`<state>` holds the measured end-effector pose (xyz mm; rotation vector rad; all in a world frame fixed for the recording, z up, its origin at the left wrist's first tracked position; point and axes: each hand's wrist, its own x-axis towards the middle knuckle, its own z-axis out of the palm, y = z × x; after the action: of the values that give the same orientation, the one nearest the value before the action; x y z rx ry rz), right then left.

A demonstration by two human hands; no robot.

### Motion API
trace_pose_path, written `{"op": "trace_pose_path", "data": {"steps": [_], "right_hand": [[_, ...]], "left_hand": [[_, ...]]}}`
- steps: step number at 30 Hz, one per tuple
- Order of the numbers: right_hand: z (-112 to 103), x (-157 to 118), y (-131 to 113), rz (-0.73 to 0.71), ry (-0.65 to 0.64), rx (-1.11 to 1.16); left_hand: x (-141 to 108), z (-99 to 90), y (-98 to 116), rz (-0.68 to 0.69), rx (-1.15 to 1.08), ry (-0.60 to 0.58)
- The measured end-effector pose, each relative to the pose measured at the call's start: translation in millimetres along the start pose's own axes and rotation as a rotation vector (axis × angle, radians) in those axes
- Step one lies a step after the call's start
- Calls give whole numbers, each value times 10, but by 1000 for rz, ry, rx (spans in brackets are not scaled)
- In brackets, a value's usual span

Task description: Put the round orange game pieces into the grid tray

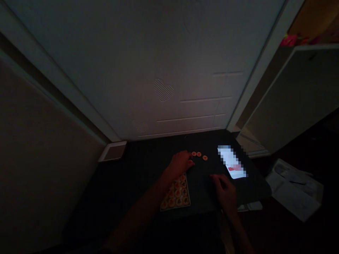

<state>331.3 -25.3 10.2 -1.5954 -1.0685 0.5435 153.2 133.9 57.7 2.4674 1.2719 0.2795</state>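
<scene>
My left hand (pixel 181 162) reaches over the dark tabletop, its thumb and fingers closed around a round Chinese chess piece (pixel 190 161) that is mostly covered. Just right of the fingertips, three loose Chinese chess pieces (pixel 198 154) with red markings lie flat in a short row. Beneath my left forearm sits a shallow box (pixel 189 197) holding several pieces in rows, some marked red and some dark; the forearm hides its left part. My right hand (pixel 225 192) rests near the table's front edge, fingers loosely curled, with nothing visible in them.
A lit phone (pixel 231 162) lies at the table's right side. On the far left corner is a pale-rimmed flat tray-like object (pixel 113 151). A white door panel (pixel 185 70) stands behind the dark table (pixel 148 151). A white box (pixel 293 190) sits low at right. The light is dim.
</scene>
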Motion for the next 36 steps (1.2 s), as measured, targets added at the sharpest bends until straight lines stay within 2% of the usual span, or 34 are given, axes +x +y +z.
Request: {"op": "trace_pose_path", "data": {"steps": [6,11,14,17,20,23,29,33,36], "right_hand": [[-6,0,-19,2,8,-38],[-6,-10,-28,23,-9,-50],[0,-11,-25,8,-18,-46],[9,-22,-30,-2,-12,-40],[34,-72,-72,-8,-17,-34],[95,-183,-174,-25,-91,-14],[302,-448,-517,-124,-330,71],[415,-530,-701,-179,-402,81],[465,-556,-751,-229,-438,68]], "left_hand": [[-72,-122,1,-10,-73,42],[-312,-289,116,57,-225,106],[-550,-337,185,69,-453,120],[-799,-328,217,-24,-758,106],[-1027,-297,215,-100,-902,102],[-1230,-277,204,-146,-934,142],[-1515,-284,202,-161,-924,205],[-1609,-271,205,-192,-974,207],[-1657,-256,205,-196,-999,185]]}}
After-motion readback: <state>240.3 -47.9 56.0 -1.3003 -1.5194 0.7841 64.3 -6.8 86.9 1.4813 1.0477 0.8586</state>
